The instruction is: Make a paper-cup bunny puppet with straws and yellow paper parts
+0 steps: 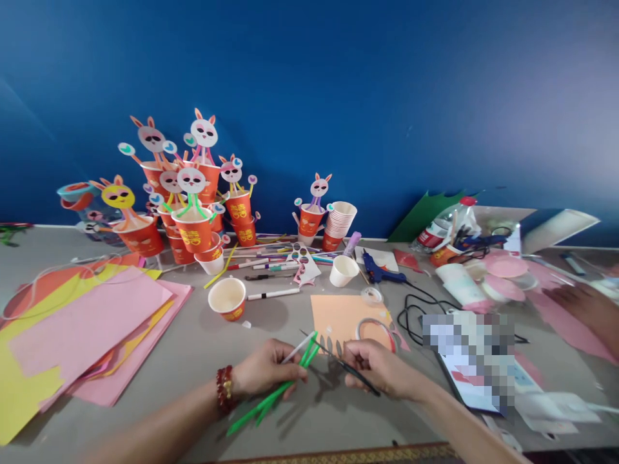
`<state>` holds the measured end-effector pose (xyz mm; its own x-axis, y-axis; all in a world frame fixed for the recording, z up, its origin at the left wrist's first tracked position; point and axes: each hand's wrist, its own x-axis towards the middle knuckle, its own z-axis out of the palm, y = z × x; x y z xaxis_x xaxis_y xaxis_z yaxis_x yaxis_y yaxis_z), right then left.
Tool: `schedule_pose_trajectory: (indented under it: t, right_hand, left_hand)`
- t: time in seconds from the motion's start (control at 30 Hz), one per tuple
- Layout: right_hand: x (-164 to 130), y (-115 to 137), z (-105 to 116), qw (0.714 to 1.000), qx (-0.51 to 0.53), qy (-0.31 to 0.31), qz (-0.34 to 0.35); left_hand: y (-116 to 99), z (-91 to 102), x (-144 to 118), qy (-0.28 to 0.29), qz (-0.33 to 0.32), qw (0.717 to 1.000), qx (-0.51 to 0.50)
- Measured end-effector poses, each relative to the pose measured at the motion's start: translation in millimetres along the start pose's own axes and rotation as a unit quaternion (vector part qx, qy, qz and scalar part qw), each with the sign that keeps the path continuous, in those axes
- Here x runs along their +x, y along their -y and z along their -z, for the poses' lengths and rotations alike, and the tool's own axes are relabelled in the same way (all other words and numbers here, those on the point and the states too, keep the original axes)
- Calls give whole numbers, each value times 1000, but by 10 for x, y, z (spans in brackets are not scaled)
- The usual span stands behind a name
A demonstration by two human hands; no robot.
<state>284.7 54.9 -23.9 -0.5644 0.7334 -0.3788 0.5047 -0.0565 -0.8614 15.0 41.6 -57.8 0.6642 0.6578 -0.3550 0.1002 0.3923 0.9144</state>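
My left hand (275, 370), with a beaded bracelet at the wrist, is closed around several bright green strips (261, 409) and a pale thin stick (297, 348). The strips slant from lower left up to a bunched end beyond the fingers. In my right hand (374, 367) is a slim dark pointed tool (360, 378), pinched by the fingers; its kind is unclear. Its tip meets the upper end of the green strips. Behind the hands lie an orange sheet (333, 312) and a roll of tape (377, 332). A paper cup (227, 298) stands beyond my left hand.
Red cups with rabbit figures (193, 225) stand at back left, coloured paper (91, 316) at left. Pens (273, 293), stacked cups (341, 222) and a glue gun (382, 267) are behind. A phone (464, 374) and another person's hand (580, 303) are at right.
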Motion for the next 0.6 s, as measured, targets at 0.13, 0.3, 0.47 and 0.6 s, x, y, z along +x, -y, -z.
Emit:
schedule_pose_trajectory:
  t: [0.13, 0.3, 0.47, 0.6]
  right_hand:
    - [-17, 10, -2, 999, -33, -25, 7]
    - [-1, -36, -13, 999, -24, -42, 20]
    - [52, -8, -23, 987, -133, -87, 20]
    - [164, 150, -23, 945, -268, -187, -17]
  left_hand:
    - [-59, -22, -12, -6, 0, 1000, 4]
    - [-61, -18, -14, -7, -6, 1000, 9]
    - [-30, -29, -17, -10, -5, 1000, -14]
    - [-32, -38, -15, -23, 6, 998, -62]
